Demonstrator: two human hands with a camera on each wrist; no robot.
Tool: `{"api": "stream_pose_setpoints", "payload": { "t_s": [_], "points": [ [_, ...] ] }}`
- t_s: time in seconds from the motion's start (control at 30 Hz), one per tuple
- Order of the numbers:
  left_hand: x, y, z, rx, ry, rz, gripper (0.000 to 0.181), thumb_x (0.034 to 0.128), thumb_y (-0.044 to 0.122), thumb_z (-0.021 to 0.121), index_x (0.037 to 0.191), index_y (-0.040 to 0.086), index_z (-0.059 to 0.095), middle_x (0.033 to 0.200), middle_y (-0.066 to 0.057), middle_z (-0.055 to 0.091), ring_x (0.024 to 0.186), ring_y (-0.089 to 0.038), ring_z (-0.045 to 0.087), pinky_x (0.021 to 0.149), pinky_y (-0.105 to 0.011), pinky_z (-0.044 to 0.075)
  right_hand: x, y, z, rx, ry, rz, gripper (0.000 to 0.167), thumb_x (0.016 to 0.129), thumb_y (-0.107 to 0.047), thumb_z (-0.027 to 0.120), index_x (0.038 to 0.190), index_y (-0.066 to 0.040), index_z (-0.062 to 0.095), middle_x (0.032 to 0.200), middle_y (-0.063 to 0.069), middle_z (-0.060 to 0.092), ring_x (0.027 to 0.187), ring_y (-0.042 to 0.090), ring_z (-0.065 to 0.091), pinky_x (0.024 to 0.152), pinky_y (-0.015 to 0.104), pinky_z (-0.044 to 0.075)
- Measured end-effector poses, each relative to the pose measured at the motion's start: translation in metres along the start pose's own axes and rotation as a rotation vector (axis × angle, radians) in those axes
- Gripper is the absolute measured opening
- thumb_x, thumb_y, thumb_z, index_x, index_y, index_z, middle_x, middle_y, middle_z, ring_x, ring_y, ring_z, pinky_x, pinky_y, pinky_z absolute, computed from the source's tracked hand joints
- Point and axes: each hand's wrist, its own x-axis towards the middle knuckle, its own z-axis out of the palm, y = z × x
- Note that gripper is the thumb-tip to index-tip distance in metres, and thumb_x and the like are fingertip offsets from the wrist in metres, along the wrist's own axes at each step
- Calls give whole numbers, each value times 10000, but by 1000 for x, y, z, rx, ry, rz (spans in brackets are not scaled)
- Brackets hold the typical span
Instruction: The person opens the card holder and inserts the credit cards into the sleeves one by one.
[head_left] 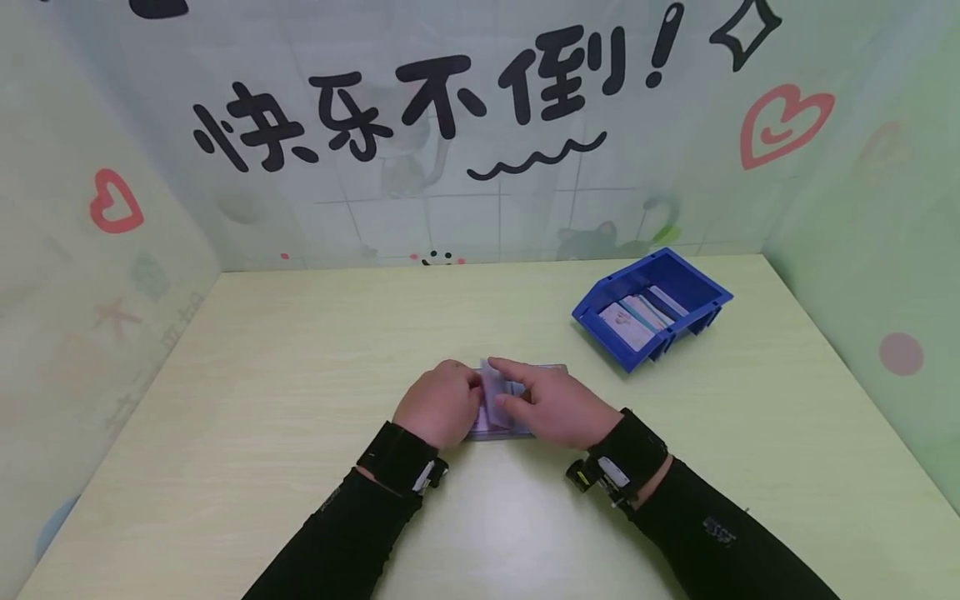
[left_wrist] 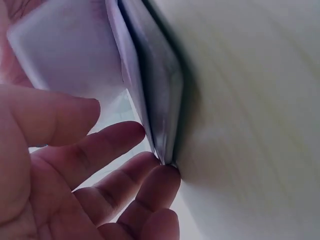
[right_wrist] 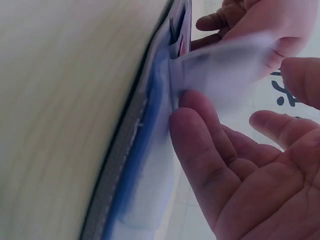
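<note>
A thin booklet with translucent sleeves (head_left: 489, 434) lies open on the table, between the two hands. One frosted leaf (head_left: 495, 398) (left_wrist: 70, 45) (right_wrist: 225, 70) stands raised from it, blurred in the wrist views. The left hand (head_left: 442, 404) (left_wrist: 55, 165) touches the booklet's left edge with its fingertips, its thumb apart from the other fingers. Loosely bent, the fingers of the right hand (head_left: 566, 407) (right_wrist: 260, 175) touch the base of the raised leaf beside a bluish sleeve (right_wrist: 150, 165); its thumb is spread away.
A blue plastic bin (head_left: 615, 340) stands at the back right of the table (head_left: 315, 333), with several cards (head_left: 628, 325) inside. Behind the table hangs a printed backdrop (head_left: 405, 179) with large black characters; printed panels rise at both sides.
</note>
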Motion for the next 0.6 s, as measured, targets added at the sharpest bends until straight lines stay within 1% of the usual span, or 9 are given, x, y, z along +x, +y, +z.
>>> {"api": "stream_pose_setpoints", "payload": {
  "t_s": [0.03,0.07,0.13,0.17,0.2,0.3,0.37,0.5,0.6],
  "points": [
    [0,0,-1,-18,-5,2,253,1059,198,569,981,81,779,1021,-84,725,790,-213,653,718,-358,548,0,0,1,-7,-10,-5,586,1083,-278,591,1635,-217,405,967,12,673,533,104,381,527,242,340],
    [1,-1,-2,-30,-10,3,261,1059,183,553,942,87,766,962,-74,712,737,-199,626,671,-336,520,0,0,2,-14,-18,-7,582,1085,-272,589,1635,-215,406,1113,41,693,556,108,401,540,247,353],
    [2,-1,-3,-48,-17,6,276,1056,157,529,881,95,733,868,-58,673,663,-180,568,613,-305,462,0,-1,3,-47,-21,-15,565,1088,-256,582,1625,-184,423,1427,56,635,690,110,519,628,254,426],
    [2,-1,-4,-58,-20,6,282,1055,149,519,868,96,724,835,-55,661,641,-176,554,597,-297,448,0,-1,4,-69,-22,-16,557,1090,-252,579,1619,-166,432,1475,65,620,789,113,576,694,263,468],
    [2,-2,-5,-62,-22,9,286,1055,141,510,866,93,719,813,-54,649,629,-176,546,591,-295,444,0,-2,4,-88,-20,-18,547,1090,-247,577,1611,-145,444,1509,73,603,901,119,612,770,281,503],
    [2,-2,-5,-50,-11,11,276,1055,143,502,892,80,716,831,-54,642,664,-180,554,631,-300,451,0,-2,5,-135,-14,-32,518,1092,-225,570,1584,-90,476,1552,81,572,1152,132,601,958,342,511],
    [2,-3,-6,-34,1,12,253,1055,154,518,929,61,717,862,-66,650,697,-192,564,664,-318,466,1,-2,6,-154,-13,-37,498,1093,-214,567,1566,-74,498,1549,86,575,1230,143,600,1044,388,514],
    [1,-4,-6,-7,2,-7,230,1035,206,608,1093,14,721,985,-102,695,788,-215,603,739,-355,516,2,0,7,-181,-13,-41,452,1092,-194,566,1527,-69,548,1528,86,597,1319,164,590,1118,446,498],
    [1,-3,-5,11,-18,-26,389,999,248,685,1293,-6,686,1188,-144,723,908,-234,641,835,-387,563,2,-1,7,-196,-23,-40,433,1090,-186,568,1509,-75,570,1499,73,621,1231,154,606,1072,426,512]
  ]
}}
